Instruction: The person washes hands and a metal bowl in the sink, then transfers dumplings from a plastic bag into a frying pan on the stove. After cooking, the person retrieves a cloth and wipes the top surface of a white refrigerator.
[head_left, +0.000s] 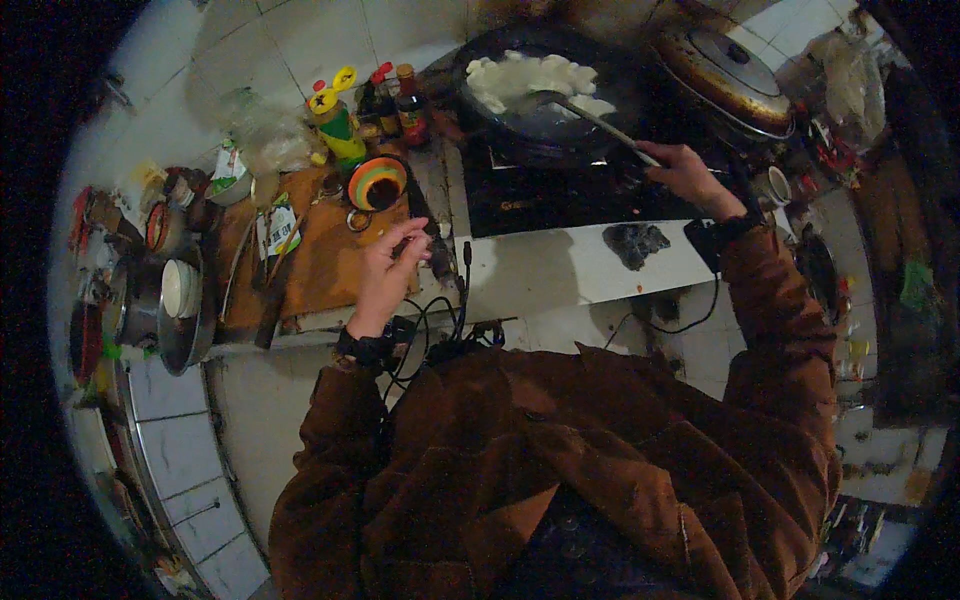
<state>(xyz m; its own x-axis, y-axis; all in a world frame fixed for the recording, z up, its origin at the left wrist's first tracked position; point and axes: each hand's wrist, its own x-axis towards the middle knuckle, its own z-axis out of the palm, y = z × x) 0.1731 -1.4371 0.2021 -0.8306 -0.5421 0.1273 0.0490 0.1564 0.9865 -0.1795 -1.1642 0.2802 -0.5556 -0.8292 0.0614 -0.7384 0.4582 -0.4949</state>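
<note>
My right hand (694, 180) grips the long handle of a cooking spatula (606, 129). The spatula's head rests among pale, whitish pieces of food (525, 79) in a dark wok (517, 142); what the food is, I cannot tell. The wok stands on a black glass-topped stove (540, 196). My left hand (386, 270) hovers near the right edge of a wooden cutting board (315, 259), fingers loosely bent, with nothing visible in it. Just beyond it, an orange-and-green striped bowl (367, 174) with dark contents leans toward me.
Sauce bottles (411, 109) and a yellow-capped green bottle (337, 131) stand behind the bowl. A lidded pot (731, 75) sits right of the wok. On the board lie a printed packet (279, 229) and utensils. Black cables (427, 330) hang at the counter's front. A pan (187, 345) stands left.
</note>
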